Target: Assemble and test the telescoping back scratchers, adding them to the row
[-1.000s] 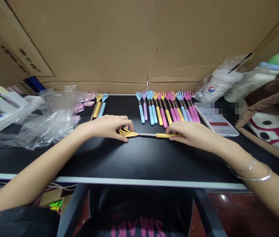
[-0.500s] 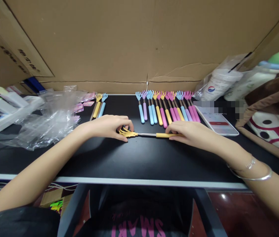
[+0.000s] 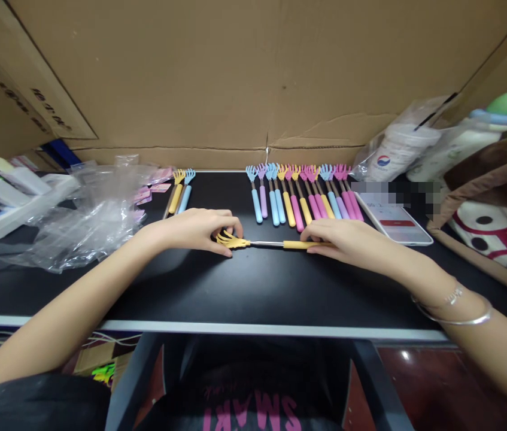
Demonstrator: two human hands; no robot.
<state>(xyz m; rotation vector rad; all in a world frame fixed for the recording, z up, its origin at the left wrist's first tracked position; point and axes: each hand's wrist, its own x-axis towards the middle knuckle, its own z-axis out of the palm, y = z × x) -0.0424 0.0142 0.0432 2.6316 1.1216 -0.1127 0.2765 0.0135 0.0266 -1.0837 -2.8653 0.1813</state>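
A yellow back scratcher [image 3: 266,244], claw-headed with a shiny metal rod, lay crosswise at the frame's centre between the hands; the left hand [image 3: 203,230] held its head, the right hand [image 3: 336,239] its smooth handle. Just beyond, right of centre, coloured scratchers [image 3: 306,211] lay in a row. Crinkled clear plastic bags [image 3: 96,221] cluttered the left; a flat phone [image 3: 392,222] and fabric bag [image 3: 495,239] crowded the right. A cardboard wall [image 3: 235,72] blocked the top.

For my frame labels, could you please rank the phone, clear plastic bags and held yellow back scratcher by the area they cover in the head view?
1. Clear plastic bags
2. Phone
3. Held yellow back scratcher, slender and partly hidden
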